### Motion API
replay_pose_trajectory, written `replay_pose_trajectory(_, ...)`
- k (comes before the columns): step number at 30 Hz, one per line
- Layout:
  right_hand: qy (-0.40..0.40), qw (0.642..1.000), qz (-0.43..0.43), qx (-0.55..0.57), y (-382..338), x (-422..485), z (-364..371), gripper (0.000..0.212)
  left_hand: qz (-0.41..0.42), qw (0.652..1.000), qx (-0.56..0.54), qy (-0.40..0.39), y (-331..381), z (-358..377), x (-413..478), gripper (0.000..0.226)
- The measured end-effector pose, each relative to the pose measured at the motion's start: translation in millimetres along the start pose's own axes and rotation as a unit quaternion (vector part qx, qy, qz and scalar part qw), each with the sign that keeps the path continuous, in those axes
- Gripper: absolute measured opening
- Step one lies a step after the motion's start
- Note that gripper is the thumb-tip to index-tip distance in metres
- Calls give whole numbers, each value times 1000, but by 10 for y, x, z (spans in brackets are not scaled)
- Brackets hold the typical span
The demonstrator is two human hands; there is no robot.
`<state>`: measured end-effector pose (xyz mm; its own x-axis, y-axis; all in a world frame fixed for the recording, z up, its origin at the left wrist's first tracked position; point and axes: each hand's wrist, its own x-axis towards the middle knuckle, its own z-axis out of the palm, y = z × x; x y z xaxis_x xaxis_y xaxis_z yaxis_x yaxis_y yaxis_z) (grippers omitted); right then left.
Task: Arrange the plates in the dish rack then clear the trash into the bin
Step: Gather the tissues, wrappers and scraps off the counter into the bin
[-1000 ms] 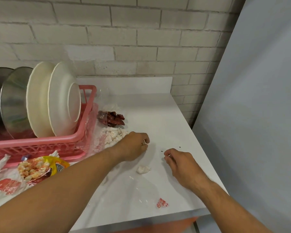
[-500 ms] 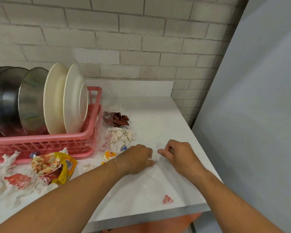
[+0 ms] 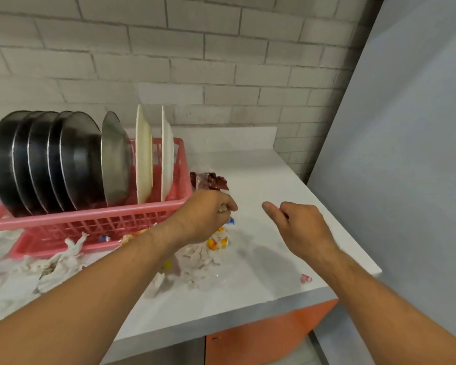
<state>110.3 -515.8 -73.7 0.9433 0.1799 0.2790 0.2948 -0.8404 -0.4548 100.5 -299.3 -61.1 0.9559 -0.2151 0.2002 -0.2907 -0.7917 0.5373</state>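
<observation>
The left hand (image 3: 206,214) has its fingers (image 3: 228,204) curled tight round a pale scrap (image 3: 223,208) of trash, just above the bench (image 3: 261,167). The right hand (image 3: 300,227) hovers beside it, apart, with its fingers folded into the palm and the thumb sticking out to the left. Whether anything sits inside that fist cannot be told.

Under the left hand lies a heap of crumpled tissues (image 3: 199,256) with yellow wrappers (image 3: 214,243) among them, and just behind the hand is a dark red wrapper (image 3: 212,180). A small red-and-white scrap (image 3: 306,278) lies near the bench's front edge.

The pink dish rack (image 3: 90,216) stands at the left. It holds upright a row of dark metal plates (image 3: 37,159), one shiny steel plate (image 3: 115,159) and two cream plates (image 3: 144,154). Torn tissues (image 3: 58,262) lie in front of the rack.
</observation>
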Motion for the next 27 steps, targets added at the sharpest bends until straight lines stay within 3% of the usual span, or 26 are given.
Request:
replay_pose_trajectory(2,5,1000,-12,3,-136,-170,-1,58,11,1000,-1,12,-27,-73,-222,10)
replay_pose_trajectory(6,5,999,-37,0,-374,-514,-1,59,2,997,20,69,-26,-70,-715,41)
replay_pose_trajectory(9,-28,997,-66,-4,-516,-807,64,57,-4,995,50,86,-14,-19,-1132,47)
replay_pose_trajectory(16,-115,985,-132,-6,-606,-1716,417,54,-11,989,144,12,-126,226,-2170,47)
replay_pose_trajectory(27,-233,967,-100,-6,-884,-2803,1267,45,-25,977,186,-106,-825,642,-3236,43)
